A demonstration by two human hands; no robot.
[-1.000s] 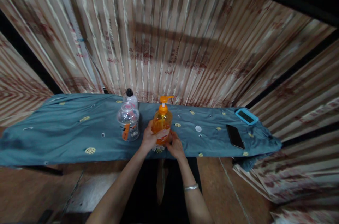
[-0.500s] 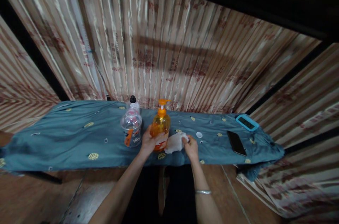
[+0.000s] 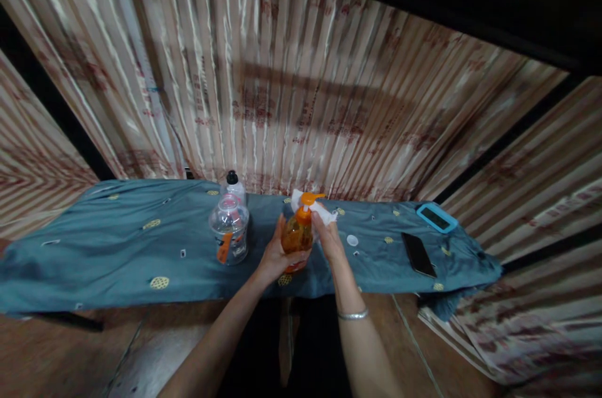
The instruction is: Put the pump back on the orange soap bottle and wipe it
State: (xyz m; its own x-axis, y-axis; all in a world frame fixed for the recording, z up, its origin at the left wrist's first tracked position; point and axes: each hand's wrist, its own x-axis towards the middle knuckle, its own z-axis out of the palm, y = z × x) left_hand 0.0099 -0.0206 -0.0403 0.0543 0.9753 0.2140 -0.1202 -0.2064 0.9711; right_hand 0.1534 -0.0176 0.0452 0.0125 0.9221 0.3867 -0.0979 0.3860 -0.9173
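A blue-green patterned tablecloth [image 3: 117, 247] covers the table. The left hand [image 3: 275, 254] wraps the orange pump bottle [image 3: 296, 232], standing upright near the table's front edge; the right hand [image 3: 329, 241] pinches a white tissue [image 3: 310, 205] against its pump head. Behind, a striped curtain [image 3: 301, 84].

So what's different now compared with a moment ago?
The right hand has lifted the white cloth from the table up to the pump head of the orange soap bottle. The left hand keeps gripping the bottle. The clear jar and both phones haven't moved.
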